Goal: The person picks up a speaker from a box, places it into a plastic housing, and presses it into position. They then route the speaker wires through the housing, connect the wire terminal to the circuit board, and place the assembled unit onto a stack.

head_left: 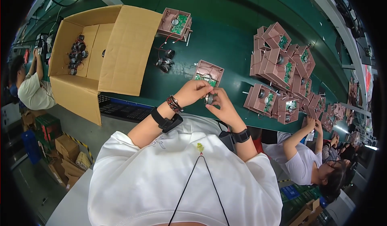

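In the middle of the bench, my hands meet at the near edge of a pink plastic housing (218, 72) with a green circuit board (200, 77) inside. My right hand (225, 108) grips a small round black speaker (209, 99) between thumb and fingers. Right above the speaker, my left hand (192, 93) is closed in a pinch against the right fingertips; whatever lies in that pinch is too small to name. Several loose speakers (164, 63) with red wires lie to the left of the housing. Behind them stands another open pink housing (185, 15) with a green board.
An open cardboard box (129, 48) at left holds several speakers (76, 54). Piled pink housings (278, 70) occupy the bench's right side. Beyond them a co-worker (298, 155) handles a part at the bench; another person (32, 89) is at far left. A black crate (125, 112) sits below the box.
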Demonstrator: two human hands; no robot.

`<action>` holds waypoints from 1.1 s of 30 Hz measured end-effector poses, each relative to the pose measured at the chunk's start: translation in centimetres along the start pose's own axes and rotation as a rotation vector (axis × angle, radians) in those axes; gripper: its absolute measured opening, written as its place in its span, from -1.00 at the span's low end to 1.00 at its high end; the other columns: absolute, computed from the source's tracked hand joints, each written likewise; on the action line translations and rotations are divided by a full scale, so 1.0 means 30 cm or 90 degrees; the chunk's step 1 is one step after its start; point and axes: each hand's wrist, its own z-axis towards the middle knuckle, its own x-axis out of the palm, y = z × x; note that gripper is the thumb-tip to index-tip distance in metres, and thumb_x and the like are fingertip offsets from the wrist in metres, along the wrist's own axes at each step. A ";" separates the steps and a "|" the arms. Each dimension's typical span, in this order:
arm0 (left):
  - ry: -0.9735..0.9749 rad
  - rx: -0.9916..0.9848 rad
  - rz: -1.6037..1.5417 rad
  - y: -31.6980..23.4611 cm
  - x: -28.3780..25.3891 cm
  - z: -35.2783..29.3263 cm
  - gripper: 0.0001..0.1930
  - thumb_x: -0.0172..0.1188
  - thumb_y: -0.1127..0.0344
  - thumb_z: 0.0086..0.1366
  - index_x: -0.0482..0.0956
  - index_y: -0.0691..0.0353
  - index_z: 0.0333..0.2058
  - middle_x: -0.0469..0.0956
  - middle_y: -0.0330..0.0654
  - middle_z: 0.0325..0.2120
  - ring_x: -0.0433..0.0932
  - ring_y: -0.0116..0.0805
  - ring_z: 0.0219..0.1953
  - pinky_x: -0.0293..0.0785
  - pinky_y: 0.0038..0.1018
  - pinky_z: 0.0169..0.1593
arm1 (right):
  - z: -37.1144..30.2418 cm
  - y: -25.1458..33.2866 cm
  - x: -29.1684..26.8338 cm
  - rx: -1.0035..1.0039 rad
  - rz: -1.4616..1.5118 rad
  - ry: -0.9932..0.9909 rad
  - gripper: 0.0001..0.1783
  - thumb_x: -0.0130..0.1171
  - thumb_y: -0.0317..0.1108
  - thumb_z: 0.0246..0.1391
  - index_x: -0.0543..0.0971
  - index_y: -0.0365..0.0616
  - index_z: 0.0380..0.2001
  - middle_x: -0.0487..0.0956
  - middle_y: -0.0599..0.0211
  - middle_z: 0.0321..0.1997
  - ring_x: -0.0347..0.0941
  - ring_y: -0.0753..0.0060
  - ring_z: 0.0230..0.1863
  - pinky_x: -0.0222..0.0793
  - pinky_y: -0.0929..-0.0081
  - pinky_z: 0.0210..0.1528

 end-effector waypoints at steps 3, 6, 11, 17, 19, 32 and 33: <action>-0.036 -0.018 0.010 0.026 0.003 -0.001 -0.78 -0.01 0.28 0.28 0.53 0.30 -0.40 0.48 -0.38 -0.56 0.30 -0.67 -0.54 0.29 -0.67 -0.44 | -0.013 -0.039 0.029 0.038 0.024 -0.005 -0.48 0.15 -0.58 -0.11 0.23 -0.25 -0.04 0.27 0.28 0.01 0.37 0.52 -0.22 0.32 0.57 -0.20; -0.018 -0.042 0.003 0.044 -0.015 -0.004 -0.79 -0.01 0.28 0.28 0.51 0.30 -0.35 0.48 -0.36 -0.50 0.32 -0.64 -0.53 0.31 -0.65 -0.44 | -0.013 -0.032 0.039 0.079 0.068 -0.006 -0.48 0.15 -0.57 -0.10 0.23 -0.24 -0.03 0.27 0.27 0.02 0.36 0.51 -0.21 0.32 0.56 -0.19; -0.150 0.100 0.035 0.127 -0.054 0.030 -0.83 0.03 0.31 0.25 0.47 0.26 -0.27 0.48 -0.27 -0.39 0.38 -0.57 -0.48 0.34 -0.60 -0.38 | 0.016 -0.035 0.025 0.090 0.101 -0.079 -0.51 0.13 -0.55 -0.06 0.24 -0.23 -0.03 0.32 0.29 -0.01 0.36 0.50 -0.19 0.31 0.59 -0.17; -0.357 0.275 0.616 0.144 -0.161 0.175 -0.79 0.09 0.41 0.10 0.47 0.13 -0.24 0.43 -0.20 -0.25 0.48 -0.29 -0.39 0.40 -0.46 -0.26 | 0.083 -0.038 0.006 0.073 0.230 -0.314 -0.56 0.10 -0.52 -0.01 0.26 -0.25 -0.03 0.37 0.29 -0.07 0.39 0.50 -0.17 0.28 0.64 -0.20; -0.332 0.419 0.726 0.148 -0.178 0.240 -0.78 0.09 0.42 0.07 0.47 0.10 -0.25 0.43 -0.20 -0.23 0.49 -0.23 -0.39 0.42 -0.42 -0.26 | 0.089 -0.024 0.001 0.089 0.261 -0.359 -0.57 0.10 -0.51 0.00 0.26 -0.26 -0.04 0.36 0.28 -0.06 0.40 0.48 -0.15 0.29 0.64 -0.18; -0.147 0.080 0.740 0.181 -0.148 0.111 -0.54 0.09 0.37 0.01 0.34 -0.08 -0.04 0.39 -0.09 -0.20 0.52 -0.06 -0.41 0.48 -0.22 -0.40 | 0.095 -0.113 -0.006 0.057 0.205 -0.373 -0.57 0.11 -0.56 -0.02 0.24 -0.28 -0.06 0.31 0.20 -0.04 0.42 0.46 -0.14 0.31 0.63 -0.15; -0.171 0.072 0.694 0.192 -0.131 0.075 -0.50 0.10 0.37 0.00 0.31 -0.09 -0.02 0.38 -0.08 -0.18 0.52 -0.05 -0.44 0.48 -0.21 -0.42 | 0.099 -0.120 -0.003 0.060 0.207 -0.373 -0.57 0.11 -0.56 -0.02 0.24 -0.28 -0.06 0.31 0.20 -0.04 0.42 0.46 -0.14 0.31 0.63 -0.15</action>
